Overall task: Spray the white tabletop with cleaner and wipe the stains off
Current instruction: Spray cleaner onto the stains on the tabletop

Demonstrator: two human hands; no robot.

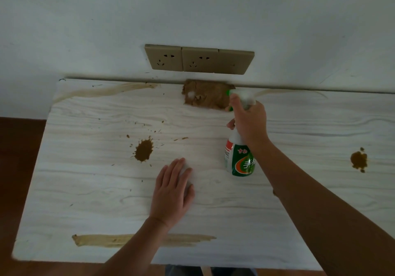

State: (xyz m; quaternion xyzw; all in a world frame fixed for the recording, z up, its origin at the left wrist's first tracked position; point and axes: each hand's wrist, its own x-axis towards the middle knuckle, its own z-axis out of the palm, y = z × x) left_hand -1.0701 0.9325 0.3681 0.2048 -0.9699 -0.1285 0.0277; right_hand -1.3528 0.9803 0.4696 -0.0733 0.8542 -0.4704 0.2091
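My right hand (249, 121) grips the neck of a white spray bottle (239, 158) with a green label, held above the white wood-grain tabletop (96, 190), nozzle pointing toward the wall. My left hand (173, 190) lies flat on the tabletop with fingers apart, possibly over a pale cloth that I cannot make out clearly. A brown splatter stain (144, 150) sits left of centre. Another brown blot (359, 160) lies at the right. A brown smear (106, 240) runs along the near edge. Pale streaks (102, 91) mark the far edge.
A brown-soaked rag or paper (206, 96) lies against the wall at the table's far edge, just beyond the nozzle. A beige wall socket panel (198, 60) sits above it. Dark wooden floor (19, 147) shows past the table's left edge.
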